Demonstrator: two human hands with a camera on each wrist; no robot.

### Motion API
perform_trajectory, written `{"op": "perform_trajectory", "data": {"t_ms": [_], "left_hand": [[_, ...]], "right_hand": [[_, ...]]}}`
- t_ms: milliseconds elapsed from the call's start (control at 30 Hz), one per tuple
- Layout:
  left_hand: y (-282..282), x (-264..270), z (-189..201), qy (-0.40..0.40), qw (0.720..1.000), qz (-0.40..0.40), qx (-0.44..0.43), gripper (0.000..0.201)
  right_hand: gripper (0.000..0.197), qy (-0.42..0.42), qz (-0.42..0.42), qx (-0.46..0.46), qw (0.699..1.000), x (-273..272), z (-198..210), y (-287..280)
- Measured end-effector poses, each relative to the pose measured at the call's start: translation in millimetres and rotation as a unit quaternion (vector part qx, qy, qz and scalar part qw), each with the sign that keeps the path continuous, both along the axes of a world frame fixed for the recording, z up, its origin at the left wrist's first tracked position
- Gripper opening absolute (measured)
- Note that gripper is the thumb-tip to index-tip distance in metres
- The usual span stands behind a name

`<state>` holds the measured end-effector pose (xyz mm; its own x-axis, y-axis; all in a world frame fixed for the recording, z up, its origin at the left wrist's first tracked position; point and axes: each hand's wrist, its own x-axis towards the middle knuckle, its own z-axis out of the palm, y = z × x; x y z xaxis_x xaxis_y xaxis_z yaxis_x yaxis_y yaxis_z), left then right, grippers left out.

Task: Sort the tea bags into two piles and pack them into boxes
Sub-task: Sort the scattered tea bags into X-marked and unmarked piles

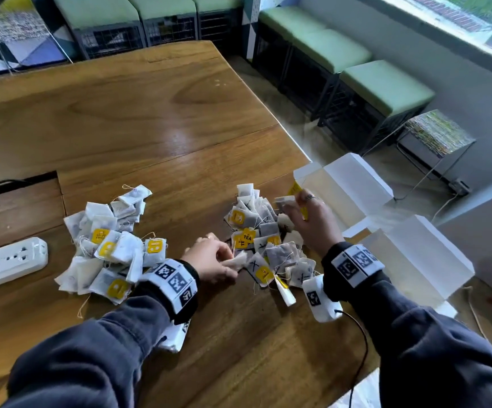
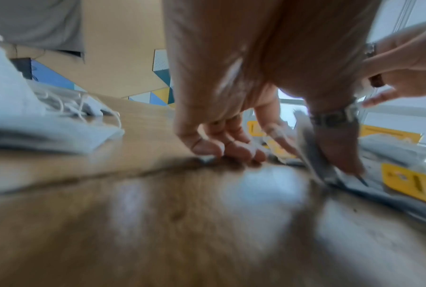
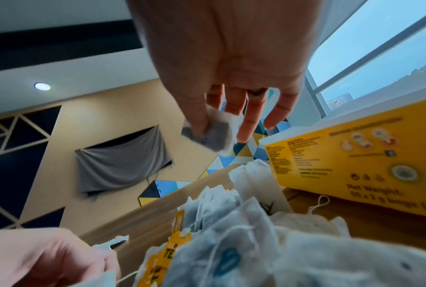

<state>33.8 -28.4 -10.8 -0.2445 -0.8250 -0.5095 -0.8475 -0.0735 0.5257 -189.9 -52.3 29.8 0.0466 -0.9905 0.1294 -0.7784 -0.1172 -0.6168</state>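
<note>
my right hand (image 1: 312, 222) pinches a tea bag (image 1: 284, 201) over the middle pile (image 1: 264, 237), the open box (image 1: 342, 187) just right of it (nearer this hand). my left hand (image 1: 212, 260) pinches another bag (image 1: 236, 262) at the pile's lower left.

Left wrist view blurs the table (image 2: 157, 223); tea-bag tags (image 2: 413, 183) unreadable.

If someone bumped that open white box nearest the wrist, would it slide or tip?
Probably slides or tips easily: the near box looks like thin card, open, seemingly empty, so light. It appears to overhang the table edge, so a push might drop it.
</note>
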Motion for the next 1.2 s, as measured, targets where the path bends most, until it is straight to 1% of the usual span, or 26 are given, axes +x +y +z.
{"op": "perform_trajectory", "data": {"t_ms": [33, 67, 133, 167, 233, 300, 367, 433, 500, 533, 600, 667, 700, 767, 800, 833, 900, 967, 1000, 1033, 1100, 1133, 1167, 1200], "left_hand": [[-2, 2, 3, -0.008, 1.000, -0.015, 0.001, 0.023], [-4, 4, 4, 0.001, 1.000, -0.017, -0.009, 0.027], [-9, 1, 8, 0.071, 0.997, 0.014, -0.032, 0.035], [-11, -2, 10, 0.108, 0.993, 0.035, -0.040, 0.035], [-13, -15, 12, 0.141, 0.985, 0.077, -0.057, 0.035], [-15, -26, 7, 0.132, 0.984, 0.101, -0.064, 0.040], [-15, -33, 1, 0.103, 0.987, 0.110, -0.060, 0.041], [-16, -35, -2, 0.078, 0.990, 0.108, -0.054, 0.033], [-17, -34, -2, 0.086, 0.989, 0.102, -0.064, 0.024], [-17, -33, -1, 0.101, 0.986, 0.109, -0.072, 0.020], [-18, -25, 0, 0.122, 0.978, 0.143, -0.089, 0.012], [-21, -17, -1, 0.101, 0.977, 0.165, -0.084, 0.011], [-22, -13, -1, 0.081, 0.980, 0.163, -0.075, 0.016], [-23, -12, -1, 0.017, 0.988, 0.136, -0.071, 0.026], [-23, -13, 1, -0.017, 0.988, 0.128, -0.086, 0.031], [-25, -16, 2, -0.028, 0.986, 0.132, -0.101, 0.036], [-30, -22, 5, 0.023, 0.981, 0.153, -0.121, 0.050], [-36, -30, 6, 0.064, 0.977, 0.168, -0.111, 0.066], [-37, -33, 6, 0.067, 0.977, 0.172, -0.103, 0.068], [-39, -35, 5, 0.061, 0.978, 0.175, -0.097, 0.063], [-39, -35, 6, 0.054, 0.981, 0.158, -0.103, 0.034], [-37, -34, 6, 0.056, 0.984, 0.133, -0.103, 0.023], [-36, -31, 6, 0.066, 0.987, 0.106, -0.101, 0.021], [-34, -27, 5, 0.080, 0.989, 0.080, -0.098, 0.025]], "right_hand": [[0.018, -0.029, -0.014, -0.005, 0.999, -2, 0, 3], [0.018, -0.057, -0.024, -0.003, 0.998, -3, 1, 7], [0.018, -0.084, -0.018, 0.017, 0.996, -3, -2, 14], [0.018, -0.075, -0.003, 0.042, 0.996, -3, -4, 17], [0.017, -0.038, 0.038, 0.117, 0.992, -1, -10, 24], [0.015, -0.007, 0.068, 0.178, 0.982, 2, -14, 29], [0.011, 0.018, 0.081, 0.197, 0.977, -1, -19, 33], [0.018, 0.056, 0.098, 0.212, 0.971, -7, -22, 37], [0.023, 0.095, 0.112, 0.229, 0.962, -14, -25, 42], [0.022, 0.092, 0.107, 0.236, 0.961, -16, -24, 44], [0.017, 0.056, 0.063, 0.235, 0.968, -23, -26, 43], [0.012, 0.015, 0.005, 0.207, 0.978, -27, -24, 40], [0.012, -0.013, -0.022, 0.188, 0.982, -27, -23, 38], [0.029, -0.081, -0.055, 0.161, 0.982, -24, -17, 32], [0.034, -0.096, -0.060, 0.156, 0.981, -21, -14, 29], [0.033, -0.094, -0.058, 0.156, 0.982, -17, -13, 24], [0.029, -0.054, -0.055, 0.175, 0.982, -11, -16, 15], [0.037, -0.009, -0.060, 0.203, 0.977, -6, -21, 7], [0.042, 0.006, -0.058, 0.210, 0.976, -4, -24, 5], [0.045, 0.024, -0.054, 0.214, 0.975, -2, -27, 2], [0.044, 0.057, -0.045, 0.213, 0.974, -1, -30, 1], [0.040, 0.071, -0.035, 0.207, 0.975, -2, -31, 2], [0.033, 0.083, -0.020, 0.201, 0.976, -3, -31, 5], [0.025, 0.094, -0.001, 0.198, 0.976, -5, -31, 9]]}}
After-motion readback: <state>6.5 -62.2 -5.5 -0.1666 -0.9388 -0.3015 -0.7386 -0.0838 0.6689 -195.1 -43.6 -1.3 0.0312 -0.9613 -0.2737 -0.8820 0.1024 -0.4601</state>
